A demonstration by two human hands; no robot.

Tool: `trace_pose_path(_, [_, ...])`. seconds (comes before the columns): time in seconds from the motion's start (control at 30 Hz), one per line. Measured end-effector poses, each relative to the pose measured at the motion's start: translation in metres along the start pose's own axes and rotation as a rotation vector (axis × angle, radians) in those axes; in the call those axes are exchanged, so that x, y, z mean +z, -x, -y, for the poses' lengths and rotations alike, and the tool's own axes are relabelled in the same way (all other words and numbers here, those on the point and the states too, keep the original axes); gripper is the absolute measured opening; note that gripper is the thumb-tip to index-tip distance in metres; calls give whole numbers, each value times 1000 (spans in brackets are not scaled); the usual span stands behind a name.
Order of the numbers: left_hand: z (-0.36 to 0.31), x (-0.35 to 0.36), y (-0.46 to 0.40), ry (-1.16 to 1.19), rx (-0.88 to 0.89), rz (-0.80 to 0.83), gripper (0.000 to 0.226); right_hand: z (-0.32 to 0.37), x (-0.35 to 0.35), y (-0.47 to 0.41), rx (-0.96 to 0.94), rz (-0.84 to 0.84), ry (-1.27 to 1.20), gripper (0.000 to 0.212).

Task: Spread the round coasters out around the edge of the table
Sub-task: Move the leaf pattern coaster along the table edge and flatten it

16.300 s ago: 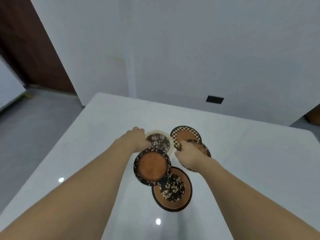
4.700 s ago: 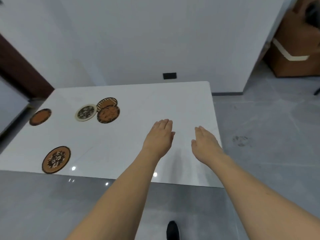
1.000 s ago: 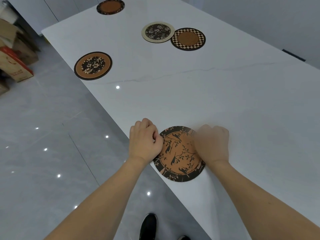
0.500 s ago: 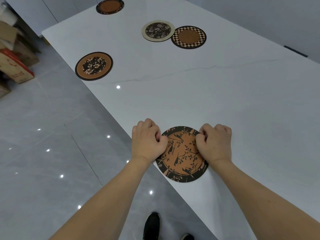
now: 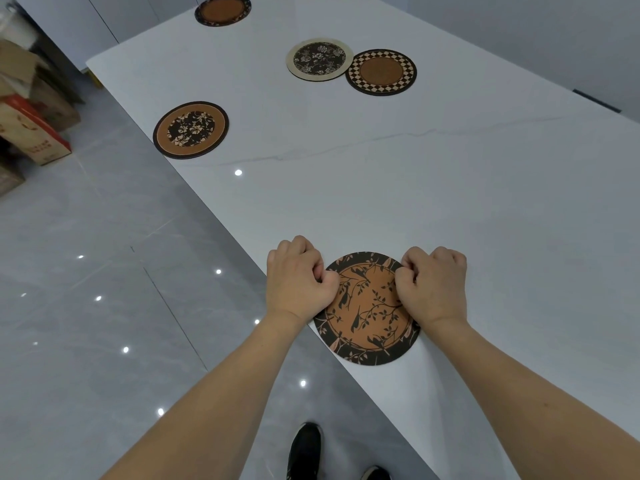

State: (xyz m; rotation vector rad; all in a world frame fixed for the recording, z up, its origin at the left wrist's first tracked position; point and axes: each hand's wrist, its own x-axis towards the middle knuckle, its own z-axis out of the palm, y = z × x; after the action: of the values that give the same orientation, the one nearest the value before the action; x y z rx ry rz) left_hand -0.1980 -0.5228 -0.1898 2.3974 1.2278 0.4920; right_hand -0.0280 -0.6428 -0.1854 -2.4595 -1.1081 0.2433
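Both hands on the bird-pattern coaster at the near edge of the surface

The left hand point(image 5: 299, 284) and right hand point(image 5: 431, 285) have curled fingers pinching opposite sides of the bird coaster point(image 5: 367, 315), which lies flat on the white surface point(image 5: 485, 202). Farther left sits a floral orange coaster point(image 5: 191, 129); beyond it, a cream coaster point(image 5: 319, 59) touches a checkered coaster point(image 5: 381, 72); farthest is a dark-rimmed coaster point(image 5: 222, 9).

We saw a smooth, glossy white table point(image 5: 450, 188), marble-like with a faint grey vein. The bird-patterned coaster point(image 5: 367, 313) looked matt, like printed cork or card. The grey floor tiles point(image 5: 86, 306) shone, mirroring ceiling lights; cardboard boxes point(image 5: 31, 129) looked dull.
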Motion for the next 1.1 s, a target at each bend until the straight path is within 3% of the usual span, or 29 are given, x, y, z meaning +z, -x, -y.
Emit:
trace_pose_path(0.6, [0,0,-1,-39,13,-4,24,2,-2,0,-13,-6,19,30])
trace_pose_path(0.73, [-3,0,-3,-138,57,14,7,7,-2,2,-57,-44,98,18])
trace_pose_path(0.83, [-7,0,-3,-218,104,20,28,7,-1,0,-104,-45,186,33])
trace_pose_path(0.97, [-6,0,-5,-253,108,140,56,6,2,-5,-132,112,289,56])
trace_pose_path(1.1, [-5,4,-8,-268,91,203,59,4,6,-9,-119,173,326,62])
